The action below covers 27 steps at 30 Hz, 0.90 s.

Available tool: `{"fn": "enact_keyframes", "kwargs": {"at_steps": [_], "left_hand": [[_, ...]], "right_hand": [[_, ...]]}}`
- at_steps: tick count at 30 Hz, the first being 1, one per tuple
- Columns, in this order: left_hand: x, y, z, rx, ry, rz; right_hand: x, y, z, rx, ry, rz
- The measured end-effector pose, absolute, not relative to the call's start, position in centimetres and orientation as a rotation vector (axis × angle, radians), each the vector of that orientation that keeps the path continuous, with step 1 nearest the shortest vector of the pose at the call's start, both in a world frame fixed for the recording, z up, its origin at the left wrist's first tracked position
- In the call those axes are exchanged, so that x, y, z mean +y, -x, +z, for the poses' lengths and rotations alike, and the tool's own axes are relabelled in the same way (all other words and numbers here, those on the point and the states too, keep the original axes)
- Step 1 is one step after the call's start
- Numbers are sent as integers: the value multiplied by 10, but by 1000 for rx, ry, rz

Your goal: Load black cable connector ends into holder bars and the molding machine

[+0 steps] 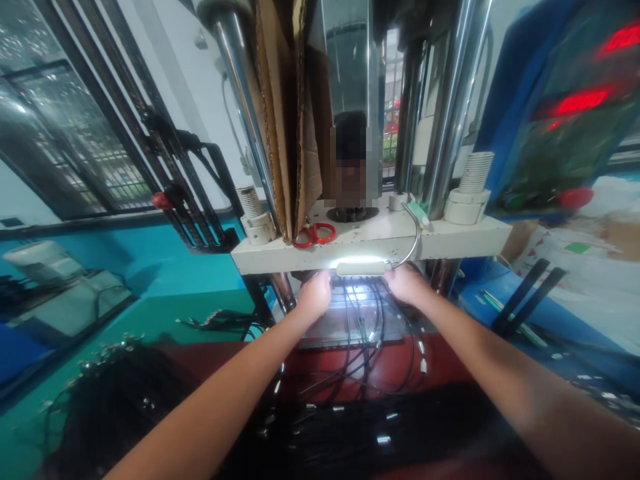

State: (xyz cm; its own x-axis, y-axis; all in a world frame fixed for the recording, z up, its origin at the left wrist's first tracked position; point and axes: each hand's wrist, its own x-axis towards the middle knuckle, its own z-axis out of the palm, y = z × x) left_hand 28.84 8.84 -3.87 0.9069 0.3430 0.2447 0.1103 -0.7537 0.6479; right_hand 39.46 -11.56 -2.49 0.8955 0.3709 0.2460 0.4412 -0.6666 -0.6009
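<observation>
Both my arms reach forward to a pressing machine. My left hand (pixel 316 293) is closed at the left side of the lit gap under the machine's white plate (pixel 440 241). On the gap's right side my right hand (pixel 404 283) is closed too. The fingertips of both hands are partly hidden, so what they grip cannot be made out. Between them several black cables (pixel 363 325) with silver metal connector ends hang out over a metal plate (pixel 327 323). A small lit lamp (pixel 361 268) is on the white plate's front edge, just above my hands.
Red-handled scissors (pixel 315 235) and cardboard (pixel 290 133) rest on the white plate. Black cables with metal ends lie in a pile at left (pixel 120 400) and across the red surface in front (pixel 350 427). A blue control box (pixel 530 100) with red displays stands at right.
</observation>
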Motion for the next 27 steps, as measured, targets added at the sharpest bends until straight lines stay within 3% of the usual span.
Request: {"fn": "enact_keyframes", "kwargs": {"at_steps": [8,16,27], "left_hand": [[91,-269,-53,-126,-2822,460],[96,-275,-49,-229,-3024,458],[88,-278,-48,-194,-3133,479]], "right_hand": [[-140,-309,-9,-919,2260,-282],[-163,-298,-27,-958,2181,-516],[-165,-303,-34,-994,2223,-498]]}}
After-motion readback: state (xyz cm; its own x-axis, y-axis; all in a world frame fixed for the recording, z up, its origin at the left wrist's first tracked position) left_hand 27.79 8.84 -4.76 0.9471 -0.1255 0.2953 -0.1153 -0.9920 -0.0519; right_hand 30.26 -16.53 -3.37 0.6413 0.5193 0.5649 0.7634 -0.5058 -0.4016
